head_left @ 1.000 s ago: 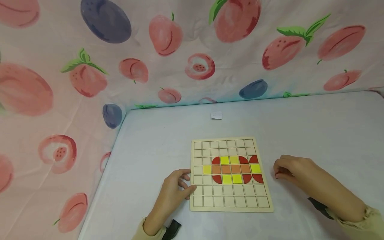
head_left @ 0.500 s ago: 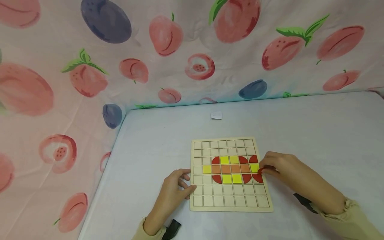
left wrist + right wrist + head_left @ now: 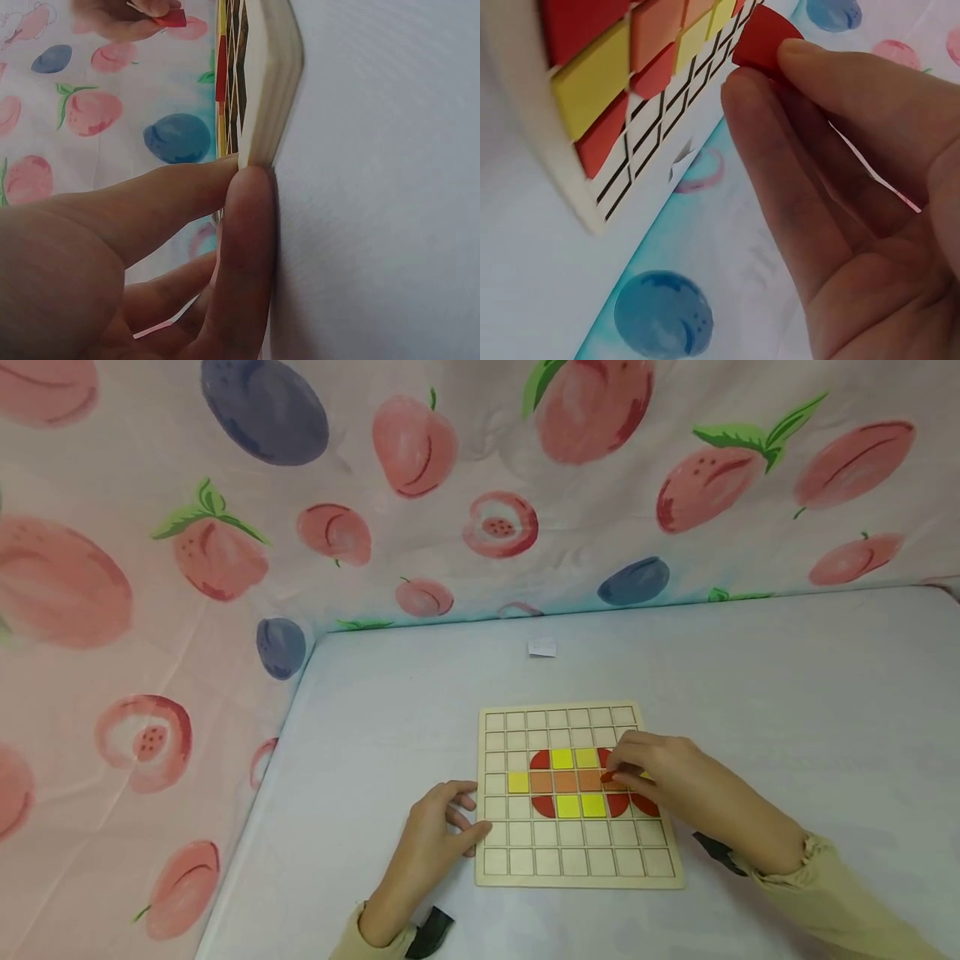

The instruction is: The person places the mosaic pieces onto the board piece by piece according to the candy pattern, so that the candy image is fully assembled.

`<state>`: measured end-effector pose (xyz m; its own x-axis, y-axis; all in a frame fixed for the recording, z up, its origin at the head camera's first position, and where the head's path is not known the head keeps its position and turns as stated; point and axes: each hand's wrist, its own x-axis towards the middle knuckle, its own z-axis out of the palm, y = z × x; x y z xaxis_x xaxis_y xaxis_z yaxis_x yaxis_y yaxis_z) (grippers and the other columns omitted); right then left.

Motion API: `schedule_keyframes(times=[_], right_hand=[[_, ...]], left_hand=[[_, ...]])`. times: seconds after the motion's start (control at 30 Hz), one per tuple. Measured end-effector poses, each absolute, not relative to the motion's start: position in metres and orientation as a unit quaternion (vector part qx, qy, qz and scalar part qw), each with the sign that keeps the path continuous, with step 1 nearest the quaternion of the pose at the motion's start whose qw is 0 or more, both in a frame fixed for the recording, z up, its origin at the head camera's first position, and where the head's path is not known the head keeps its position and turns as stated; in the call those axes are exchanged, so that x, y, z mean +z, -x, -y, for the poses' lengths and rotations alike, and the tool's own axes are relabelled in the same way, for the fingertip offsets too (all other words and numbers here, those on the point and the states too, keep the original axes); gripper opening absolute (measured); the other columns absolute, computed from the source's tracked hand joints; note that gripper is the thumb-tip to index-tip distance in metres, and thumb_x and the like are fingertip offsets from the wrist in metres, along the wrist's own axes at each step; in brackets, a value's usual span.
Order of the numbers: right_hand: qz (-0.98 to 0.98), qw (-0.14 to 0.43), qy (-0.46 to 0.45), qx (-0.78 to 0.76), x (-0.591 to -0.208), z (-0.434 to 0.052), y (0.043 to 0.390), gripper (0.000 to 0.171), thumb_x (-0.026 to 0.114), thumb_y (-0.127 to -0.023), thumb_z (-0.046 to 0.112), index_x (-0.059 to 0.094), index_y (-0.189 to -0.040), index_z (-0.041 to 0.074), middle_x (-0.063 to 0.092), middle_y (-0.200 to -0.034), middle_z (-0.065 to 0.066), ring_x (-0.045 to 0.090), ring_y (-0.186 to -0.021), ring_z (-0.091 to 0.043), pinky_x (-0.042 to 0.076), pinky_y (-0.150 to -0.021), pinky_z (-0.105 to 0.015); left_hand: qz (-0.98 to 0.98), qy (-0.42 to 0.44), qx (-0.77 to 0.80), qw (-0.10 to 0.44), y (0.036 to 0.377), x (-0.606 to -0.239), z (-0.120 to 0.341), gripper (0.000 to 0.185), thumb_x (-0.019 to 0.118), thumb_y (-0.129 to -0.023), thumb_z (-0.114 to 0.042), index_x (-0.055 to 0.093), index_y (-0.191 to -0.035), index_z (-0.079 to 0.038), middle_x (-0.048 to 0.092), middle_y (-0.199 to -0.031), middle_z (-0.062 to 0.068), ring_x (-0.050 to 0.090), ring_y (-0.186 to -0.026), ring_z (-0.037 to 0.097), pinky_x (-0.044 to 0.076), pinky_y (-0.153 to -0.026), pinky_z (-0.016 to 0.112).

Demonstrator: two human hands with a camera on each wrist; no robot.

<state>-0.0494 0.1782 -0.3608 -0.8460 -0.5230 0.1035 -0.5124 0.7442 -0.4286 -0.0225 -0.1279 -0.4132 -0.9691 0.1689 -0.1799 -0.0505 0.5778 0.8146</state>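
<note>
A fruit-printed cloth [image 3: 225, 552] is hung along the left and back of the scene, and the pale desk [image 3: 787, 693] is bordered by it. At the left edge of the wooden grid board [image 3: 577, 868], the left hand [image 3: 435, 843] is laid with its fingers relaxed and nearly straight; the board's edge is touched by the thumb and forefinger, as is shown close up in the left wrist view, where the fingertips [image 3: 251, 187] are pressed against the thick side of the board [image 3: 274, 82]. Nothing is held in this grip.

The board is laid flat on the desk, near the person. In its middle rows a pattern of coloured tiles is seated: yellow squares [image 3: 517, 782], a row of orange squares [image 3: 564, 782], and dark red rounded pieces [image 3: 543, 807] at the corners of the pattern. The outer cells are seen as bare wood.

Farther right, the right hand [image 3: 663, 772] is held over the right part of the pattern, and a small red tile [image 3: 608, 776] is pinched between its thumb and fingertips. In the right wrist view the red tile [image 3: 761, 37] is seen clamped at the fingertips [image 3: 810, 56], just above the board's grid and not seated in a cell. A small white scrap [image 3: 542, 648] is left on the desk well beyond the board.
</note>
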Motion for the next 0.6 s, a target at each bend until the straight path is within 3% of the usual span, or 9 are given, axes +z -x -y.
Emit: schedule_keyframes(times=[0.27,0.6], right_hand=[[-0.925,0.009,0.299,-0.232,-0.362,-0.166,0.058,0.015,0.076,-0.087,0.009,0.074,-0.101,0.012,0.065,-0.096,0.005,0.062,-0.083,-0.009,0.06,-0.074,-0.028],[-0.911,0.007,0.326,-0.252,-0.364,-0.152,0.068,0.012,0.074,-0.087,0.007,0.077,-0.096,0.014,0.063,-0.093,0.007,0.061,-0.08,-0.007,0.059,-0.073,-0.024]], left_hand=[[-0.877,-0.034,0.464,0.119,0.023,-0.413,0.127,0.049,0.08,-0.08,-0.003,0.06,-0.125,0.001,0.059,-0.101,0.007,0.06,-0.074,0.012,0.057,-0.052,0.022],[-0.879,-0.028,0.46,0.123,0.023,-0.412,0.127,0.05,0.08,-0.08,-0.004,0.061,-0.126,0.0,0.059,-0.101,0.006,0.06,-0.075,0.012,0.057,-0.053,0.023]])
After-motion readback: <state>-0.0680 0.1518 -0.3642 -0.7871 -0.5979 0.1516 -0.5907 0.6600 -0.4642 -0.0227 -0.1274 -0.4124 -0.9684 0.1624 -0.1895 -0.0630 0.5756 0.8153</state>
